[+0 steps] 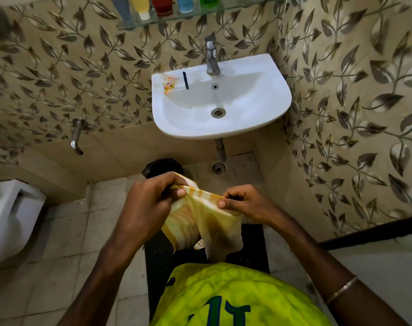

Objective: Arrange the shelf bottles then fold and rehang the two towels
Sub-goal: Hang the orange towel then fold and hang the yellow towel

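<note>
Yellow-and-white striped cloth is what we have between our hands: the towel (200, 222) hangs in front of our waist, over the dark mat (254, 245) on the floor and well below the sink (266, 114). Our left hand (151, 196) pinches one end of its top edge, fingers curled and clamped on the cloth. Our right hand (242, 201) pinches the other end the same way, thumb on the near face. Both hands sit at about the same height, close together, so neither is nearer. The held edge runs left to right between them, and the rest of the cloth droops down toward us in loose layers. We judge the fold is under way, and the next move turns on that edge: bringing one held end across to the other along its line. Up on the glass shelf (176, 20) the bottles (162, 5) stand in a row.
</note>
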`<state>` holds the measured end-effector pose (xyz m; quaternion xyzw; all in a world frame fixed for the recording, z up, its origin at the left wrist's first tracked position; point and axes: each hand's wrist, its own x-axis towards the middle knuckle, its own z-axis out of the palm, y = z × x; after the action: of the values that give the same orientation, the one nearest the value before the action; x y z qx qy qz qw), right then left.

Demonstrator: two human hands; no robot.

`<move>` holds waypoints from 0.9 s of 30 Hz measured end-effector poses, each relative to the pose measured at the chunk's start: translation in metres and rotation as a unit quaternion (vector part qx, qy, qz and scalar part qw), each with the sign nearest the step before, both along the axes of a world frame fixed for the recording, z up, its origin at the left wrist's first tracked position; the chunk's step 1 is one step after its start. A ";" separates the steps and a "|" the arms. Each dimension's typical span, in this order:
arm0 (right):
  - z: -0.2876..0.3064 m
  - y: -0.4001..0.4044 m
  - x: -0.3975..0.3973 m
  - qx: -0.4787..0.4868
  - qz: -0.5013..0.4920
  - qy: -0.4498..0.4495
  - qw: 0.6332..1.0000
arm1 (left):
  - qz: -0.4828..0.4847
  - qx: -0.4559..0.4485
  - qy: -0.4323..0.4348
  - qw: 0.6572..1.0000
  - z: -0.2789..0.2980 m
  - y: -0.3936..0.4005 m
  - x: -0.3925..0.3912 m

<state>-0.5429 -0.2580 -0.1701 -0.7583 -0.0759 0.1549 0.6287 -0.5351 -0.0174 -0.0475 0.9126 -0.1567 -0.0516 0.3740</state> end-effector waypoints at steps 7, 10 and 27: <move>-0.001 0.009 -0.001 -0.027 -0.045 -0.044 0.998 | 0.102 0.028 -0.006 0.994 -0.015 0.021 0.007; 0.003 0.016 -0.003 -0.019 -0.048 -0.066 0.996 | 0.142 0.044 -0.012 0.989 -0.021 0.021 0.011; 0.024 0.032 -0.001 0.025 -0.011 -0.119 0.992 | -0.056 0.063 0.075 0.994 -0.030 -0.013 0.002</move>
<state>-0.5440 -0.2263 -0.1460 -0.7562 -0.1460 0.0544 0.6355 -0.5326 -0.0303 -0.0773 0.9178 -0.1753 -0.1503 0.3230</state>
